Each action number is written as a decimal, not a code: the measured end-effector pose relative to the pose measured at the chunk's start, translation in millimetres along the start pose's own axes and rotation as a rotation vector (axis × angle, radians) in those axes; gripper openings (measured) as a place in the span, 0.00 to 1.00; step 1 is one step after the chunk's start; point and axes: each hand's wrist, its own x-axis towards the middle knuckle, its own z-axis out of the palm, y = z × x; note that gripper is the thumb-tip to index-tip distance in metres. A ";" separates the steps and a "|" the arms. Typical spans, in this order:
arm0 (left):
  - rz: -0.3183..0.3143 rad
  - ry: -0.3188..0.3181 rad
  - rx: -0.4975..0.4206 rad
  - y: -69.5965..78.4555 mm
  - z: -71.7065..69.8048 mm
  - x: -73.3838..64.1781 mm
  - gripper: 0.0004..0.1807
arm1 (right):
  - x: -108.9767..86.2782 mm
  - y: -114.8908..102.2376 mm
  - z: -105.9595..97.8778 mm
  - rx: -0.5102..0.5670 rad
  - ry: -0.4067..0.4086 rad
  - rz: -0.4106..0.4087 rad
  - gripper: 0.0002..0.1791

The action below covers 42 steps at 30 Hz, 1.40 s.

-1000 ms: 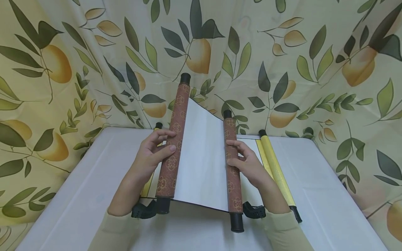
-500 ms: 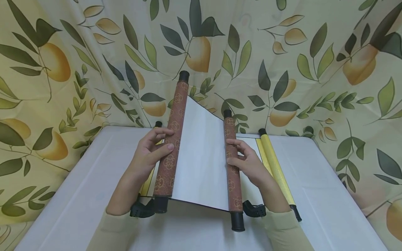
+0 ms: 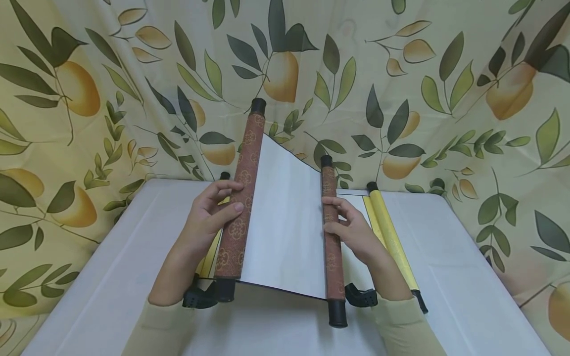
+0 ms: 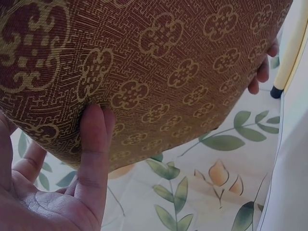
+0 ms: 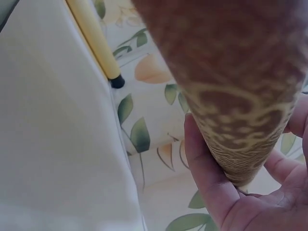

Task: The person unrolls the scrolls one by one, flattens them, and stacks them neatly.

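Observation:
Held tilted above the table is a partly unrolled hanging scroll (image 3: 287,222), with white paper stretched between two reddish-brown rolls. My left hand (image 3: 208,212) grips the left roll (image 3: 242,232), thumb in front and fingers round its outer side. The right roll (image 3: 331,267) is pinched between the thumb and fingers of my right hand (image 3: 354,232). Both rolls end in black knobs. Gold flower motifs cover the brocade (image 4: 163,72) in the left wrist view, close to my thumb (image 4: 94,144). In the right wrist view, my right hand (image 5: 240,207) cups the blurred roll (image 5: 236,91).
Beneath lies a second scroll with yellow rolls on the white table (image 3: 450,277); its right yellow roll (image 3: 389,232) shows, while my left arm partly covers the other. A curtain (image 3: 338,29) printed with fruit and leaves hangs behind. Black straps (image 3: 360,296) circle my wrists.
My left hand and the left roll have shifted slightly left, and the right roll a little right. The white paper between them has widened a bit.

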 end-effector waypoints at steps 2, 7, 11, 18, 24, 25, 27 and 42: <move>0.004 0.003 -0.005 0.1 -0.7 -0.4 0.18 | 0.0 0.4 -0.1 -0.007 0.007 0.006 0.32; 0.010 -0.003 -0.007 0.2 -2.5 -0.3 0.18 | -0.2 0.5 -0.6 -0.008 0.005 0.010 0.32; 0.019 0.003 -0.008 0.5 -4.6 -0.8 0.18 | 0.2 0.0 -1.2 -0.002 -0.004 0.003 0.33; 0.026 0.001 -0.013 1.7 -5.6 -0.5 0.18 | 0.4 -0.1 -1.6 0.008 -0.005 0.005 0.33; 0.025 0.017 -0.011 2.8 -5.8 -1.4 0.18 | 0.8 -0.2 -1.6 0.013 -0.005 0.009 0.33; 0.025 0.021 -0.010 3.0 -6.0 -1.6 0.18 | 0.8 -0.4 -1.5 0.015 -0.005 0.011 0.33; 0.027 0.024 -0.011 3.0 -6.4 -1.8 0.18 | 0.9 -0.5 -1.1 0.018 -0.006 0.018 0.34; 0.049 0.008 -0.041 4.2 -8.8 -2.0 0.18 | 0.7 0.6 -1.4 0.006 0.004 0.021 0.33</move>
